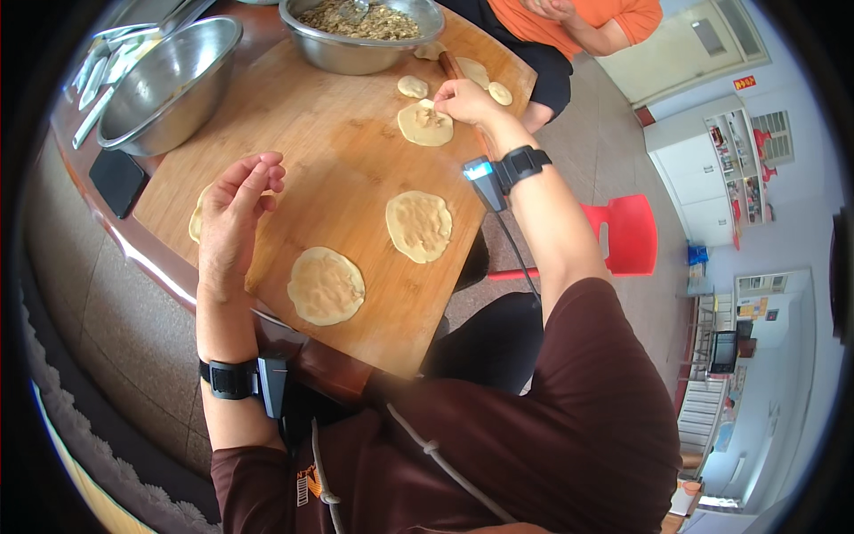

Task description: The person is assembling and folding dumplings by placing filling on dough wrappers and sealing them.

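My right hand (467,101) reaches to the far side of the wooden board and pinches the edge of a flat dough round (417,130), which has a rumpled middle. Above the board's left side, my left hand (233,213) is raised with fingertips and thumb drawn together, nothing visible between them. It partly covers another dough round (195,220). Two more flattened rounds, one on the right (419,227) and one nearer me (327,287), lie on the wooden board (320,167). Small dough pieces (412,87) (500,93) sit near my right hand.
A steel bowl of chopped filling (357,57) with a spoon stands at the back. Left of it, another steel bowl (170,93) tilts beside a dark phone (119,180). A wooden rolling pin (451,65) lies near the person in orange (594,20). A red chair (630,233) stands right.
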### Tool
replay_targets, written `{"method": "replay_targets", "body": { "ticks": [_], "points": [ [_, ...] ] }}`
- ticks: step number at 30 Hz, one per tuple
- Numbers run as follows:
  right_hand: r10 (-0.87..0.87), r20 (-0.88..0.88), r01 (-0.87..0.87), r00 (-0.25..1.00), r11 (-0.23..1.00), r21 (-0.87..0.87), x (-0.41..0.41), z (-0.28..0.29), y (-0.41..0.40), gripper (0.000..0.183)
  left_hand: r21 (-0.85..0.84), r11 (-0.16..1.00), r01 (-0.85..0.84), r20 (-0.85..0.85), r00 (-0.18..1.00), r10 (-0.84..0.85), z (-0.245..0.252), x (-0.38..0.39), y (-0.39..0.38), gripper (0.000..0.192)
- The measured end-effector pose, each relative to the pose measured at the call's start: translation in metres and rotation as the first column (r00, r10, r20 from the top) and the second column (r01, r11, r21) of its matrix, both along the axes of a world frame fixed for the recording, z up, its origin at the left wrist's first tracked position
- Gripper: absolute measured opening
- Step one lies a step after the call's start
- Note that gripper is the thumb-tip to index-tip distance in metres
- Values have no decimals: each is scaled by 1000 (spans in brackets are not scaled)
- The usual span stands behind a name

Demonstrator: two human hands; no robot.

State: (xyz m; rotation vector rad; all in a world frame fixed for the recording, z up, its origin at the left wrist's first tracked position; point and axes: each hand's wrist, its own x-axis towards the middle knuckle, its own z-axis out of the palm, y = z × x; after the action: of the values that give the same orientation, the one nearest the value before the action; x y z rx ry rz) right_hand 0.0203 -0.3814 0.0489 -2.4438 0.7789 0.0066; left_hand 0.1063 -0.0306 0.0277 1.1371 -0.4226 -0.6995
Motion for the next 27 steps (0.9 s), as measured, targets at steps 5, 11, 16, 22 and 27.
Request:
{"method": "replay_targets", "body": {
  "ticks": [5,11,16,22,27],
  "points": [
    [-126,105,111,986,984,139,-4,-5,5,17,-5,1000,13,13,1000,-13,0,2,1,21],
    [-125,57,120,991,988,95,5,1,19,26,2,1000,7,14,1000,-7,-7,3,-1,21],
    [-84,2,83,996,992,90,5,-9,4,28,-8,1000,-9,16,1000,9,-2,2,-2,24],
    [83,219,-69,972,995,-67,-2,-25,4,23,-23,1000,1,-2,1000,-1,-4,3,-4,22],
    [34,121,-48,992,992,120,-3,-17,10,26,-17,1000,-18,-1,1000,18,-4,3,-2,23]
  ]
}}
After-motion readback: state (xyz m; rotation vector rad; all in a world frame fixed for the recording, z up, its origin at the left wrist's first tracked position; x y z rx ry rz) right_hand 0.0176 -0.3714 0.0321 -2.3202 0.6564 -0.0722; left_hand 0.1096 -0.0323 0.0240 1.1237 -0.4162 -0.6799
